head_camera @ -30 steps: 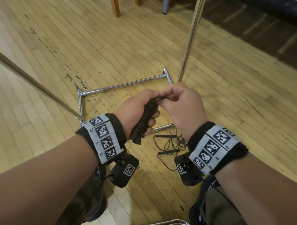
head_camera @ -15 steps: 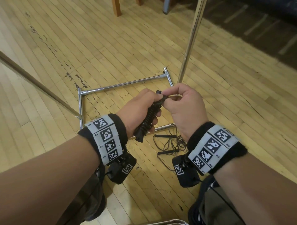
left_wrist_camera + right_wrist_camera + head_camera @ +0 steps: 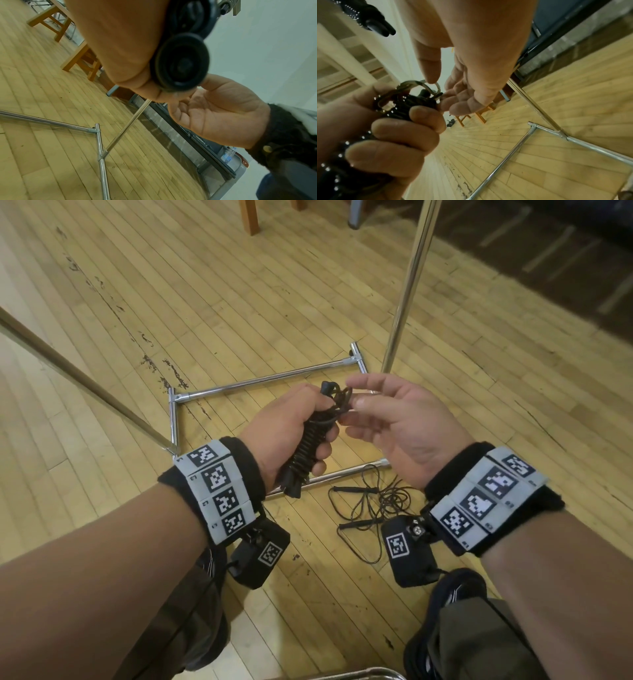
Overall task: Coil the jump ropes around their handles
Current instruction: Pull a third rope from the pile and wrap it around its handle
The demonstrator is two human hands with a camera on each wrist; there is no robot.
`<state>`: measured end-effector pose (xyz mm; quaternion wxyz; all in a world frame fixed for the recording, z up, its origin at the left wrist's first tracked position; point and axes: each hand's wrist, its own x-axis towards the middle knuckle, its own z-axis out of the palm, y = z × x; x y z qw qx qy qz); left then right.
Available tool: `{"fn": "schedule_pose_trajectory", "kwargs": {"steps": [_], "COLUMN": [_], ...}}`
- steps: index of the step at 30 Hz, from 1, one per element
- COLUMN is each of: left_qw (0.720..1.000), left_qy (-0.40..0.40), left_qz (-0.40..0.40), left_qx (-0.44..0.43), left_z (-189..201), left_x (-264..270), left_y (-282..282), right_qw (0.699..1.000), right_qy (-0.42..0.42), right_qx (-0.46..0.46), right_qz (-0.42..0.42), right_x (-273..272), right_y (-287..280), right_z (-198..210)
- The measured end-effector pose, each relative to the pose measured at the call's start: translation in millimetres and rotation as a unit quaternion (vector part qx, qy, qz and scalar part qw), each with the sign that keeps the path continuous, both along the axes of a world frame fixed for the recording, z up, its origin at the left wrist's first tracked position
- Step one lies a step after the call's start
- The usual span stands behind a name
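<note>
A slanting chrome pole [image 3: 82, 378] crosses the pale wooden plank floor [image 3: 239, 302] at far left, meeting the rectangular chrome tube base frame [image 3: 260, 380] that lies flat on the boards. Above that frame a person's left hand [image 3: 284, 429] has its fingers wrapped round a black jump rope bundle [image 3: 308, 446], its cord wound in tight turns along the paired handles (the wrist views show the round butt of a handle below the fist and small bright beads along the cord). A loose loop of cord [image 3: 337, 400] stands out at the bundle's top end, by the thumb. Just to the right, the right hand [image 3: 404, 422] is palm up with fingers loosely spread; its fingertips [image 3: 359, 402] are at that loop, though whether they pinch it cannot be told. A second black jump rope [image 3: 370, 505], uncoiled, sprawls in a tangle on the floor beside the frame's near bar, between the two wrists, partly hidden by the black wrist-mounted camera [image 3: 409, 553]. An upright chrome pole [image 3: 407, 285] rises behind the right hand. Both wrists carry black bands with grey marker tiles [image 3: 219, 491]. Wooden furniture legs [image 3: 251, 215] stand at the top edge.
</note>
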<state>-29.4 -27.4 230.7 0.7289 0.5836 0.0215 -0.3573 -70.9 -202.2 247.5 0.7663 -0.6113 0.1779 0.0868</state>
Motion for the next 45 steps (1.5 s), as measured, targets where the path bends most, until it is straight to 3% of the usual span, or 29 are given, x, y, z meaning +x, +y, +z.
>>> {"fn": "schedule_pose_trajectory", "kwargs": {"steps": [4, 8, 12, 16, 19, 26, 33, 45], "left_qw": [0.999, 0.996, 0.997, 1.000, 0.996, 0.977, 0.972, 0.982], "left_qy": [0.025, 0.032, 0.026, -0.005, -0.058, -0.149, -0.145, -0.137], "left_qz": [-0.015, -0.064, -0.050, 0.023, 0.050, -0.003, -0.032, -0.036], "left_qx": [-0.014, -0.056, -0.058, 0.001, 0.056, 0.153, 0.184, 0.122], "left_z": [3.6, 6.8, 7.0, 7.0, 4.0, -2.9, -7.3, -1.5], "left_x": [0.2, -4.3, -5.5, -0.9, 1.0, -3.0, -4.0, -6.8], "left_y": [2.7, 1.8, -0.3, -0.3, 0.5, -2.8, -3.3, -5.0], "right_qw": [0.998, 0.997, 0.998, 0.996, 0.995, 0.998, 0.997, 0.988], "right_qy": [0.008, 0.011, 0.030, 0.080, 0.084, 0.042, 0.023, 0.104], "right_qx": [0.065, 0.079, 0.048, -0.045, -0.062, -0.040, -0.072, 0.091], "right_qz": [-0.014, 0.012, 0.003, -0.007, -0.001, -0.033, -0.033, -0.067], "right_x": [0.3, -0.9, -2.1, -2.0, -4.3, -8.1, -9.0, -3.4], "right_y": [0.4, 1.7, 4.3, -0.3, 1.5, 12.4, 13.1, 4.6], "right_z": [-0.1, 3.1, 1.7, 1.1, 2.1, 6.1, 3.8, 5.5]}}
